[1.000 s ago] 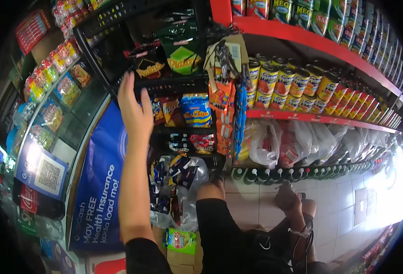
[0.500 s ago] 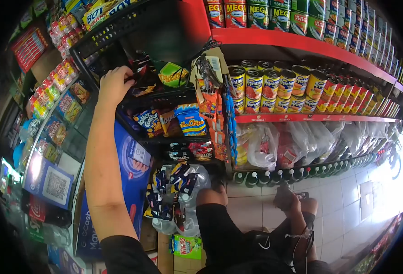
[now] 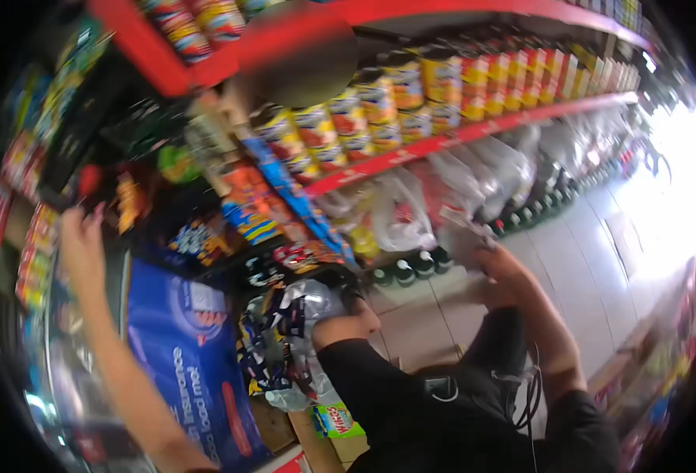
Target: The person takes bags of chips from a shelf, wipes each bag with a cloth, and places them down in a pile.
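Left hand (image 3: 84,236) is raised with its fingers up, too blurry to tell if it's gripping anything. A shiny dark-red-and-orange snack pack (image 3: 130,203) sits just right of it, a blue printed banner (image 3: 178,323) below. Right hand (image 3: 491,258) has a blurry grey-brown object (image 3: 460,241) at its fingers; can't tell if they're closed on it.
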{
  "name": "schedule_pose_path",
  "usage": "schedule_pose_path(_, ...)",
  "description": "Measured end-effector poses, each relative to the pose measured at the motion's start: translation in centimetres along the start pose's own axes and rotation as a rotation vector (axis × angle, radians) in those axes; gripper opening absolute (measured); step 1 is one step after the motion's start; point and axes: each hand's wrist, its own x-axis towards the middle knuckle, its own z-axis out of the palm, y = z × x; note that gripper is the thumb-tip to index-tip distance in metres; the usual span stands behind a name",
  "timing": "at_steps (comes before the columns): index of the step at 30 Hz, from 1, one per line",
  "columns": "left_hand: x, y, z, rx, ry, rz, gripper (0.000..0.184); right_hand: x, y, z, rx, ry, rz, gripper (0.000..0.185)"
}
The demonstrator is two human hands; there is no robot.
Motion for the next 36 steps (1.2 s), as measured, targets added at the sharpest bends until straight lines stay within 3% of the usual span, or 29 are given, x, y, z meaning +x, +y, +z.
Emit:
schedule_pose_path(1, -0.8, -2.3, 0.2, 0.052, 0.103, 0.121, 0.03, -0.6, -4.6, -1.1, -0.202, -0.037, -0.126, 0.034)
schedule_pose_path(2, -1.2, -2.2, -1.7, -0.095, -0.219, -0.18, 0.034, -1.9, -9.5, -1.4, -0.385, -0.075, -0.222, 0.033)
schedule_pose_path(3, -2.2, -3.2, -1.8, -0.104, -0.248, -0.209, 0.034, -3.0, -13.1, -1.4, -0.41, -0.083, -0.292, 0.029)
schedule_pose_path(5, -4.3, -5.3, -2.2, -0.118, -0.304, -0.268, 0.035, -4.3, -16.5, -0.7, -1.081, -0.064, -0.978, 0.023)
schedule_pose_path(6, -5.3, -2.1, -2.4, -0.051, -0.256, -0.153, 0.035, -6.3, -20.8, -0.3, -1.005, -0.137, -1.017, 0.025)
schedule_pose_path(8, -7.1, -0.9, -2.2, -0.074, -0.467, -0.235, 0.036, -8.3, -23.1, 0.5, -0.99, -0.222, -1.191, 0.026)
schedule_pose_path(12, -12.1, 3.5, 1.1, -0.462, -0.528, -0.543, 0.033, -9.6, -22.0, 0.8, -0.941, -0.341, -1.292, 0.029)
schedule_pose_path(16, -13.8, 12.6, 2.6, -0.605, -0.779, -0.587, 0.03, -9.8, -20.5, 0.2, -0.897, -0.409, -1.261, 0.031)
schedule_pose_path(20, -14.7, 17.4, 0.2, -0.727, -0.919, -0.657, 0.027, -9.6, -19.6, 0.1, -0.859, -0.497, -1.247, 0.034)
schedule_pose_path(22, -15.8, 19.3, -0.1, -0.823, -0.947, -0.726, 0.026, -9.3, -18.1, 0.0, -0.831, -0.537, -1.18, 0.035)
schedule_pose_path(23, -17.1, 22.0, -0.2, -0.818, -0.737, -0.815, 0.029, -8.9, -17.1, -0.4, -0.799, -0.56, -1.132, 0.036)
schedule_pose_path(25, -18.9, 24.6, 1.2, -0.921, -0.565, -0.931, 0.034, -7.8, -13.5, -1.7, -0.689, -0.586, -0.964, 0.037)
schedule_pose_path(27, -21.1, 25.0, 3.6, -1.073, -0.634, -0.829, 0.033, -5.6, -7.5, -3.4, -0.326, -0.525, -0.506, 0.039)
schedule_pose_path(28, -21.4, 27.2, 4.4, -1.3, -0.583, -0.914, 0.032, -4.7, -4.5, -3.9, -0.011, -0.434, -0.183, 0.04)
schedule_pose_path(30, -24.1, 28.9, 7.1, -1.319, -0.58, -0.921, 0.032, -3.5, -0.2, -0.8, 0.59, -0.019, 0.22, 0.039)
schedule_pose_path(33, -27.4, 33.0, 10.8, -1.377, -0.574, -0.988, 0.034, -1.0, 7.7, 4.2, 0.487, 0.185, 0.289, 0.03)
schedule_pose_path(34, -27.0, 35.0, 10.7, -1.352, -0.612, -0.969, 0.035, -0.1, 10.8, 7.3, 0.486, 0.244, 0.05, 0.03)
schedule_pose_path(36, -28.1, 36.9, 12.1, -1.342, -0.691, -0.799, 0.035, -0.1, 10.6, 9.7, 0.529, 0.192, 0.015, 0.034)
